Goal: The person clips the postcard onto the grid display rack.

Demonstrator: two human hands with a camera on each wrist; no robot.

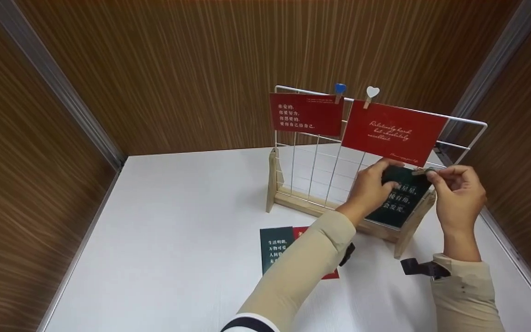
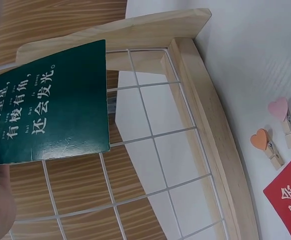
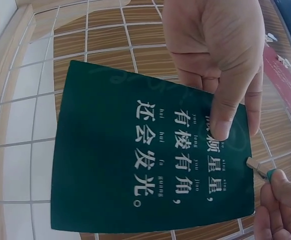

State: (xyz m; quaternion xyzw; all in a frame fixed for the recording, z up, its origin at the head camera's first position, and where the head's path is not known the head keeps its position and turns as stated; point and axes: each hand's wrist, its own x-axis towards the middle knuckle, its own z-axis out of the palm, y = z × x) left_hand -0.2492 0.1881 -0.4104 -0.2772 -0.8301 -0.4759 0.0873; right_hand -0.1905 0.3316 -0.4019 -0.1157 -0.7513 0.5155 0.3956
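My left hand point(image 1: 369, 188) pinches a dark green card point(image 1: 387, 217) with white lettering, thumb on its front and fingers behind. The card is held against the lower right of a white wire grid rack point(image 1: 476, 123) on a wooden stand. With thumb and fingertips, my right hand point(image 1: 463, 198) grips a small clothespin point(image 3: 258, 168) with a green end. The clothespin's wooden tip meets the card's upper edge; whether it also bites the wire cannot be told. Above, two red cards point(image 1: 307, 117) hang from the top bar by clothespins with a blue heart point(image 1: 340, 88) and a white heart point(image 1: 373, 91).
On the white table point(image 1: 178, 230), a green card point(image 1: 272, 240) and a red card point(image 1: 331, 275) lie partly under my left forearm. The left wrist view shows a pink heart clothespin point(image 2: 279, 108) and an orange one point(image 2: 260, 139) beside the wooden base point(image 2: 205, 100).
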